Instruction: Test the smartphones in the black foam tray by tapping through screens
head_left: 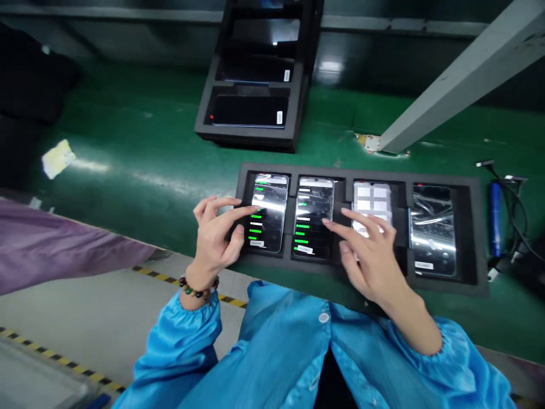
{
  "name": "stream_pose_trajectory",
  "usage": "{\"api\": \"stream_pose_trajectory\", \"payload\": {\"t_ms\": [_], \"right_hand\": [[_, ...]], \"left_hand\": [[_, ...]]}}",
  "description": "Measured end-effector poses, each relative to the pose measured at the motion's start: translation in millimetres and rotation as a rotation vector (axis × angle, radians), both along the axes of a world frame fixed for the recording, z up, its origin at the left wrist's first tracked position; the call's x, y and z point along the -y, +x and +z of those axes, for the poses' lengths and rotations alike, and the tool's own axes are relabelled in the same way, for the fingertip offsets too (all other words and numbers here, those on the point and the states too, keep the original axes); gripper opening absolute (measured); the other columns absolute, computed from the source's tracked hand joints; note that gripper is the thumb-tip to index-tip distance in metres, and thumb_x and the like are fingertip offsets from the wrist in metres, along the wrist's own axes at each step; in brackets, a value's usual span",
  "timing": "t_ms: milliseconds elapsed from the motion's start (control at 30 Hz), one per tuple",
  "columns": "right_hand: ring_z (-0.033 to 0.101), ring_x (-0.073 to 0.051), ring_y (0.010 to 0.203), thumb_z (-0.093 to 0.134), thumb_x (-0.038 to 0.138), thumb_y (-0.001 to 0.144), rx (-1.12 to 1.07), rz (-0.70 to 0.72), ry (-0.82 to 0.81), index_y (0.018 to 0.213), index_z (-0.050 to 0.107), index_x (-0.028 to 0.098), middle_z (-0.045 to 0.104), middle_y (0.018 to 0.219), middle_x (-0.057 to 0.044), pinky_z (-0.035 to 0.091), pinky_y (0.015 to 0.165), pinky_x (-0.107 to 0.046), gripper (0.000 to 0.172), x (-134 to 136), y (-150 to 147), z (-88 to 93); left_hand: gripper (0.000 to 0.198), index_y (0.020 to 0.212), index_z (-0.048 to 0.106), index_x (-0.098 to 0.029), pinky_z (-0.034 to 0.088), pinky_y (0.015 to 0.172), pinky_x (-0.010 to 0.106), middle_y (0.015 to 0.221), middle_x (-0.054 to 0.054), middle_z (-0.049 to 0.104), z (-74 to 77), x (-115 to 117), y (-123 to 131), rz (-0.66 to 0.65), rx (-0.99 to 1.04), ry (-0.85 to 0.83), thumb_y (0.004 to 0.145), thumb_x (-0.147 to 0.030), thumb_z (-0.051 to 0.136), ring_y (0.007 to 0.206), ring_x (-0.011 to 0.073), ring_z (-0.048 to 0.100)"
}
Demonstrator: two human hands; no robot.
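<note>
A black foam tray [472, 238] lies on the green conveyor belt with several phones side by side in its slots. My left hand [215, 236] has its fingers spread and its index finger touches the lit screen of the leftmost phone [269, 213]. My right hand [368, 253] is open too; its index finger presses the screen of the second phone [313, 216]. Both those screens show green bars. The third phone [372, 201] shows a white grid and is partly hidden by my right hand. The fourth phone [432, 230] is dark and reflective.
A second black foam tray [255, 133] with dark phones sits farther back on the belt [136, 153]. A grey metal post [460, 74] slants at the right. A blue pen-like tool [494, 218] and cables [517, 210] lie at the right. A purple sleeve [55, 244] is at the left.
</note>
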State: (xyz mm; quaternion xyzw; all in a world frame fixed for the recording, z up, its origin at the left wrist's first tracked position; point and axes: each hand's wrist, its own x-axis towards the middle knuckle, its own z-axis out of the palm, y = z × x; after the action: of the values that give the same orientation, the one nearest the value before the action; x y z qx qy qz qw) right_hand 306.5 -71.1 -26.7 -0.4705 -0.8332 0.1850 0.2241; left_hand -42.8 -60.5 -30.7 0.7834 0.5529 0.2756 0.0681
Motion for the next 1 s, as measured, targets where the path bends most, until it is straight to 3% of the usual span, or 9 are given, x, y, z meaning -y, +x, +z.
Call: {"api": "stream_pose_trajectory", "payload": {"t_ms": [133, 333, 567, 833, 1000], "right_hand": [[0.060, -0.035, 0.146, 0.046, 0.019, 0.108, 0.012, -0.135, 0.042, 0.152, 0.061, 0.032, 0.073, 0.140, -0.011, 0.036, 0.119, -0.058, 0.048, 6, 25, -0.3], [0.061, -0.038, 0.144, 0.047, 0.023, 0.110, 0.013, -0.257, 0.043, 0.144, 0.069, 0.030, 0.073, 0.132, -0.012, 0.036, 0.119, -0.062, 0.041, 16, 51, -4.6], [0.059, -0.037, 0.147, 0.046, 0.030, 0.112, 0.011, -0.448, 0.031, 0.145, 0.069, 0.029, 0.070, 0.145, -0.013, 0.036, 0.121, -0.065, 0.039, 14, 74, -9.1], [0.053, -0.036, 0.152, 0.042, 0.028, 0.112, 0.095, -0.174, 0.010, 0.155, 0.056, 0.027, 0.069, 0.149, -0.014, 0.035, 0.121, -0.061, 0.046, -47, 51, -0.3], [0.055, -0.036, 0.151, 0.043, 0.025, 0.111, 0.095, -0.086, 0.042, 0.151, 0.058, 0.024, 0.074, 0.138, -0.015, 0.037, 0.119, -0.060, 0.043, -61, 33, 5.4]], "left_hand": [[0.040, 0.121, 0.082, -0.030, 0.036, 0.119, 0.059, 0.112, 0.008, 0.081, -7.6, 8, -8, 0.010, 0.023, 0.018, 0.103, -0.033, 0.046, 0.119, 0.0297, 0.071], [0.041, 0.117, 0.083, -0.031, 0.035, 0.118, 0.058, 0.106, 0.004, 0.084, -6.3, 12, -13, -0.124, 0.015, -0.074, 0.103, -0.035, 0.045, 0.117, 0.0295, 0.072], [0.039, 0.138, 0.071, -0.029, 0.040, 0.120, 0.055, 0.136, 0.007, 0.078, -1.5, 0, 2, 0.042, 0.140, -0.110, 0.109, -0.037, 0.047, 0.133, 0.0296, 0.065], [0.043, 0.143, 0.067, -0.023, 0.036, 0.117, 0.056, 0.132, 0.012, 0.075, 0.3, -40, 19, 0.069, -0.059, -0.089, 0.106, -0.034, 0.049, 0.133, 0.0334, 0.061], [0.040, 0.138, 0.070, -0.025, 0.033, 0.124, 0.055, 0.127, 0.009, 0.078, 1.7, -41, 12, 0.042, -0.064, -0.046, 0.102, -0.027, 0.050, 0.132, 0.0307, 0.064]]}}
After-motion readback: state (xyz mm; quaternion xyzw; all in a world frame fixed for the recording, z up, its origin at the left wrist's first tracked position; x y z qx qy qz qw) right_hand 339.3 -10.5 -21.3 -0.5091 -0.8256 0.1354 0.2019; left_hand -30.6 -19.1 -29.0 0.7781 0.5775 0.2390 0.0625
